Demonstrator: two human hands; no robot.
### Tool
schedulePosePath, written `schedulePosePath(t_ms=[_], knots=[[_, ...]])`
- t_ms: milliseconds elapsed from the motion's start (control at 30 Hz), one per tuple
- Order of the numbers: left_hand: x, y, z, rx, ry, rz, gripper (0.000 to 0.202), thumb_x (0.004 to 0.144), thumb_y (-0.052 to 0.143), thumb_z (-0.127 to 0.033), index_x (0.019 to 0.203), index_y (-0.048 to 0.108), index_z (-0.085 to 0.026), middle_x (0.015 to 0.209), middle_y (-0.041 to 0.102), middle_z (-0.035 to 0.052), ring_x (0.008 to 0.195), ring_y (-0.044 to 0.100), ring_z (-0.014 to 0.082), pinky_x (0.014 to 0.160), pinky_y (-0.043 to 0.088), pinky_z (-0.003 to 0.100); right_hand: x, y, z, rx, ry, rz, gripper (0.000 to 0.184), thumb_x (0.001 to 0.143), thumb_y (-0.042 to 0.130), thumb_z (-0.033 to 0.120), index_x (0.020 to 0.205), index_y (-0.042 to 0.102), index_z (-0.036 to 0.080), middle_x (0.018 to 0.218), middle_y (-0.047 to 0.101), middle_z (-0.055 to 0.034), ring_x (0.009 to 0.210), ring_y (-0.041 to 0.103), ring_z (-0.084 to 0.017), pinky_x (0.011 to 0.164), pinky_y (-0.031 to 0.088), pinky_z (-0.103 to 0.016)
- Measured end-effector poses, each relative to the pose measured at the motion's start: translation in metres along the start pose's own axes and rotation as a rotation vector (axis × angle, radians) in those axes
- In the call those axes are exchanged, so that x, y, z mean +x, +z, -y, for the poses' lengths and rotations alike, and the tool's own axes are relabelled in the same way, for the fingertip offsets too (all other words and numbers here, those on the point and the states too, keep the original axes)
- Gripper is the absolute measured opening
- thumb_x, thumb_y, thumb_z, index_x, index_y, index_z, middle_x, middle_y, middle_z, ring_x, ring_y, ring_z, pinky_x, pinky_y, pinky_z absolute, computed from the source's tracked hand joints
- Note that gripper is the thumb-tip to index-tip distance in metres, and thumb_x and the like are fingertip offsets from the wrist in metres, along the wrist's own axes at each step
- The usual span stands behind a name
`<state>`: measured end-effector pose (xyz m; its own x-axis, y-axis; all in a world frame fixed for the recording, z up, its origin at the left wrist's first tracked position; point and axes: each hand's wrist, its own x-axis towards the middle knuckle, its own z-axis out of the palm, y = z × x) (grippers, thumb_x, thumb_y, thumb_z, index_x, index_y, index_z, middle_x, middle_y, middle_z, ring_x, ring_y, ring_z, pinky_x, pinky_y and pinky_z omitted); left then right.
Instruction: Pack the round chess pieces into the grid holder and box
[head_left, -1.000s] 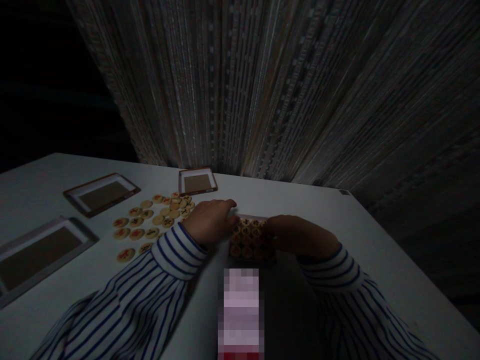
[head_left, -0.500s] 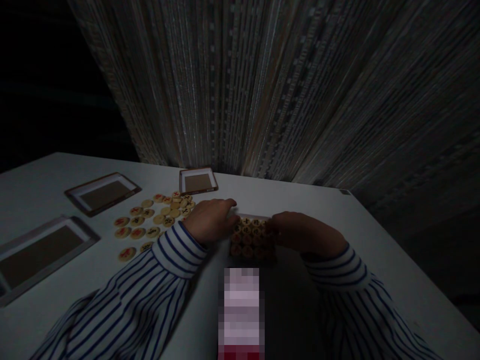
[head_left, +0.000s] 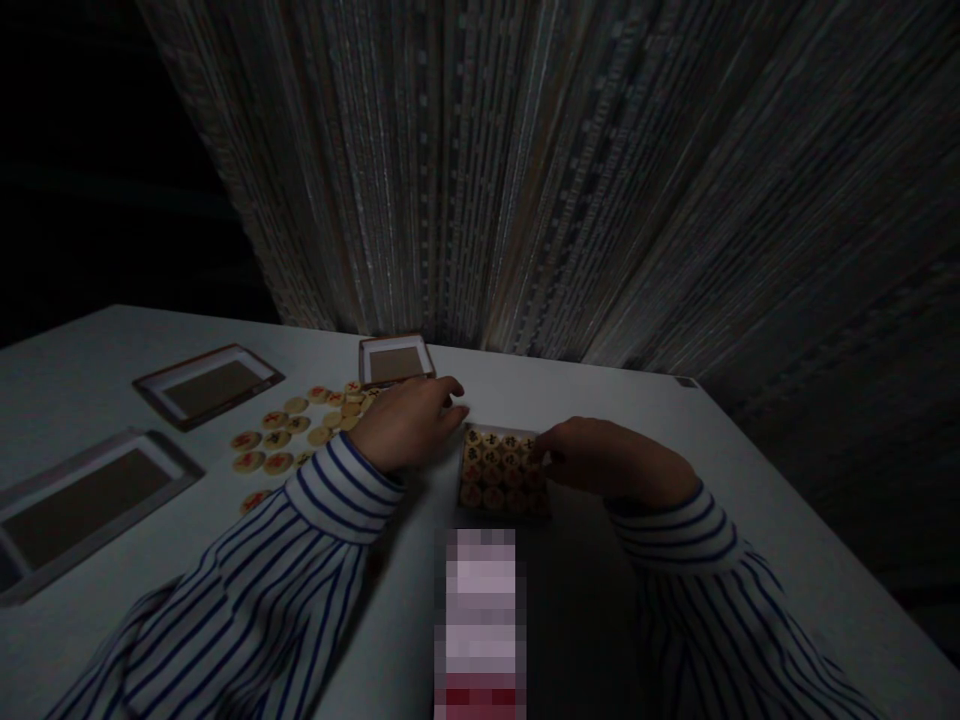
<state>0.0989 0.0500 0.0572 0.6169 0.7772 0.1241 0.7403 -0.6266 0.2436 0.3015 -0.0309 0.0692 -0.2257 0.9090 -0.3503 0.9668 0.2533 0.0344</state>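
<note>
In front of me lies a small open box (head_left: 462, 470) with rows of Chinese chess pieces (head_left: 502, 470) in it, black characters toward the far side and red ones nearer. My right hand (head_left: 607, 458) is closed at the box's right side, its fingers curled over the edge by the upper right piece. Just left of the box and apart from it, my left hand (head_left: 405, 425) hovers with thumb and fingers parted, holding nothing. Loose chess pieces (head_left: 278, 463) lie spread on the table to the left. My left hand and sleeve hide some of them.
On the white table (head_left: 600, 400), a brown-edged box lid or tray (head_left: 397, 362) sits at the back. Another tray (head_left: 210, 385) lies to its left, and a larger tray (head_left: 97, 500) lies nearer at the left edge. A curtain (head_left: 487, 180) hangs behind the table.
My left hand has moved left and slightly away from me, off the box's left side, uncovering more of the pieces in it. My right hand has stayed nearly in place.
</note>
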Motion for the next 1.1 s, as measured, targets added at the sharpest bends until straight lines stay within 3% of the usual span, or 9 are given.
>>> schedulePosePath(t_ms=[233,1100], knots=[[-0.0009,-0.0005,-0.0005,0.002,0.003,0.012,0.037,0.084,0.040,-0.040,0.109,0.057,-0.019,0.099,0.068,0.0053,0.090,0.062,0.0224,0.076,0.047,0.033,0.0049,0.0090,0.0015,-0.026,-0.038,-0.001,0.028,0.077,0.049,0.020,0.100,0.064,0.021,0.087,0.069,-0.0085,0.074,0.064,-0.019,0.057,0.043,-0.025],[-0.0008,0.0010,0.0012,0.018,0.028,0.017,0.040,0.084,0.040,-0.043,0.110,0.057,-0.019,0.098,0.068,0.0060,0.090,0.062,0.0235,0.077,0.046,0.034,0.0045,0.0092,0.0065,-0.044,-0.003,0.005,0.028,0.078,0.049,0.021,0.103,0.062,0.020,0.092,0.068,-0.0099,0.076,0.065,-0.020,0.058,0.044,-0.026]])
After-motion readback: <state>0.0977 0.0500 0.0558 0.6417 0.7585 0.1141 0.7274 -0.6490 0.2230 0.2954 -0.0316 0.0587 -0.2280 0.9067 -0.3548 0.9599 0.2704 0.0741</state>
